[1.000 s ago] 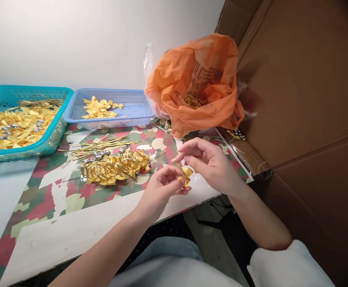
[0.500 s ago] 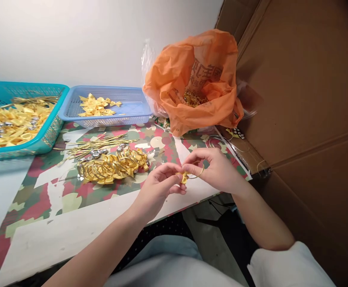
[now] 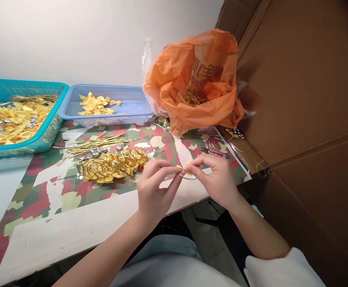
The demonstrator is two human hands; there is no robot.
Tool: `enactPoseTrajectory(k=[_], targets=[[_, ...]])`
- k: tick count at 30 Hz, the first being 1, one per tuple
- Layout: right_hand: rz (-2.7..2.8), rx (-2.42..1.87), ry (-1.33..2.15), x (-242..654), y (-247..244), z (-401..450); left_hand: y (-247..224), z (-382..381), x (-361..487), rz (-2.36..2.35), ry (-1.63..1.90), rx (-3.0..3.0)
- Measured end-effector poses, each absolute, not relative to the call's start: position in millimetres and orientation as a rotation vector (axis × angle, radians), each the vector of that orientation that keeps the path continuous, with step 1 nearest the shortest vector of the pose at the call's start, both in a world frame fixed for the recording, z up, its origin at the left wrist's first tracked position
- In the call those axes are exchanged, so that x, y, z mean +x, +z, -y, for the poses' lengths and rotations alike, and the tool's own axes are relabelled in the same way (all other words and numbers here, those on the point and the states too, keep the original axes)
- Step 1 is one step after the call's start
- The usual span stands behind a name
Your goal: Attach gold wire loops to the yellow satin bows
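A small yellow bow with a gold wire loop (image 3: pixel 188 178) is pinched between my two hands, above the table's near edge. My left hand (image 3: pixel 158 185) holds its left side with thumb and fingertips. On its right side, the thumb and forefinger of my right hand (image 3: pixel 214 175) are closed on it. The fingertips nearly touch and hide part of the bow. To the left lies a pile of yellow bows with gold wire rings (image 3: pixel 111 165). Behind that pile are straight gold wires (image 3: pixel 102 143) and small silver pieces (image 3: pixel 98 152).
A teal basket (image 3: pixel 46 129) of yellow bows stands at the left, beside a blue basket (image 3: pixel 105 118) with more bows. An orange bag (image 3: pixel 176 79) is behind my hands. Pink-handled snips (image 3: pixel 217 153) lie beyond my right hand. Cardboard (image 3: pixel 305 87) rises at the right.
My left hand has turned more upright and its fingers have shifted on the bow. The wire loop now hangs lower between my hands. My right hand has moved slightly, and the snips have come into view.
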State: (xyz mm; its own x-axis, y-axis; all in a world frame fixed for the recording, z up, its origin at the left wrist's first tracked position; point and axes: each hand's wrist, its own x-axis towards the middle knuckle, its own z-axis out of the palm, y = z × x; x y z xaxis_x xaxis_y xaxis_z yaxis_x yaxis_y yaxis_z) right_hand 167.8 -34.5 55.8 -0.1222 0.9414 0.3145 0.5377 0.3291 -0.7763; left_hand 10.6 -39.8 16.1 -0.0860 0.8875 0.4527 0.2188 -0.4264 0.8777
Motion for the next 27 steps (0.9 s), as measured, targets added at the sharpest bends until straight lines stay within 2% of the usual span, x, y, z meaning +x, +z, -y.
enactPoseTrajectory(k=[6,12,20,27], targets=[[1.744,-1.391,0.633,173.2,48.7,34.6,17.7,32.6,3.7,-1.047,1.311,1.224],[1.768,-1.448,0.682,177.7,49.6,32.7,21.1,31.4,5.9,-1.043,1.194,1.067],[1.867,-1.406,0.802,177.7,53.1,23.3,17.8,20.8,4.6,-0.872,0.794,0.787],[1.780,-1.322,1.162,193.7,47.3,15.9,10.8,13.2,-0.3,-0.805,0.913,1.058]])
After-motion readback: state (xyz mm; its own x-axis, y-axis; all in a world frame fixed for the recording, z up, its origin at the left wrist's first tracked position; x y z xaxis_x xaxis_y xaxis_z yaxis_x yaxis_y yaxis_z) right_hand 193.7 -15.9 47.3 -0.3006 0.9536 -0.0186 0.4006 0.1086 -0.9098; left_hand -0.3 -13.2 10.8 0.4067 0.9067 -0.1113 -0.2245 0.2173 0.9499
